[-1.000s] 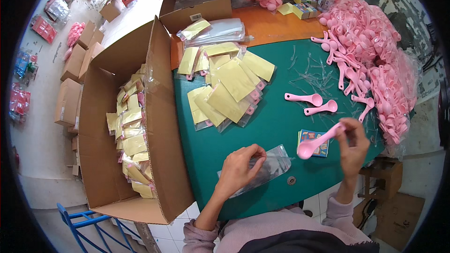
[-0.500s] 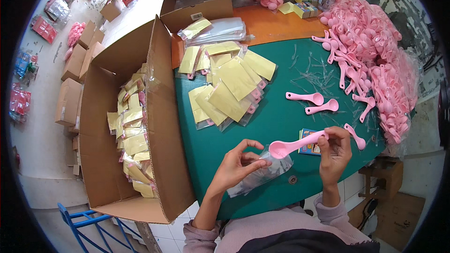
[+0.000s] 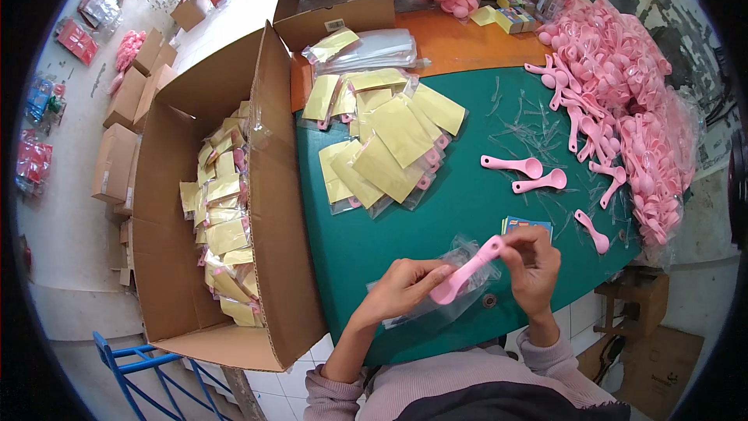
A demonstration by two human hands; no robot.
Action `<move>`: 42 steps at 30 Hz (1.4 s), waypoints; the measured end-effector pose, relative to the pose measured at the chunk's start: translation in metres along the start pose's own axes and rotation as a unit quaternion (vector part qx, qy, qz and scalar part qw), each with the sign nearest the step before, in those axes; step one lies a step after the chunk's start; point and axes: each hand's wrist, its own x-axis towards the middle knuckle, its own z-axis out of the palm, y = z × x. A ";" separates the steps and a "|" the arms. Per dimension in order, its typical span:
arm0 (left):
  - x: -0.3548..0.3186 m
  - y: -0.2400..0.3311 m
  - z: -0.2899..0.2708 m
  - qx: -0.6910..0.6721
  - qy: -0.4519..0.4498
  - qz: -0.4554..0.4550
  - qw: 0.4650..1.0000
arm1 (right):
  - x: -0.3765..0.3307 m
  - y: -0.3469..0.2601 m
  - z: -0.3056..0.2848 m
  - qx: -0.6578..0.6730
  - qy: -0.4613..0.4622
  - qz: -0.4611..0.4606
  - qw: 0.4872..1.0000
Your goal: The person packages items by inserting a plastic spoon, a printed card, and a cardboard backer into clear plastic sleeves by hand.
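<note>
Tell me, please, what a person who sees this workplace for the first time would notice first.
Probably the big heap of pink plastic spoons along the right edge of the green table. Next, at the near edge, the left hand and the right hand bring one pink spoon to a clear plastic bag. On the left stands a large open cardboard box with yellow packets inside, and more such packets lie on the table.

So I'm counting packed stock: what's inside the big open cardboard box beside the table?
The cardboard box holds a loose pile of clear packets with yellow cards, some showing pink. The packets cover the box floor beneath, so how deep the pile goes cannot be seen.
</note>
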 end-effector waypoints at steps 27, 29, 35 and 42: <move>-0.002 0.006 -0.001 -0.102 0.038 0.024 0.994 | 0.018 -0.029 -0.039 -0.165 -0.117 0.045 0.978; -0.004 0.004 -0.001 -0.091 0.051 0.015 0.994 | 0.021 -0.033 -0.032 -0.175 -0.143 0.003 0.974; -0.004 0.021 -0.002 0.040 0.005 -0.044 0.998 | 0.028 -0.036 -0.036 -0.277 -0.325 -0.031 0.904; -0.002 0.018 0.006 0.039 0.029 0.030 0.998 | 0.036 -0.035 -0.042 -0.274 -0.382 -0.040 0.882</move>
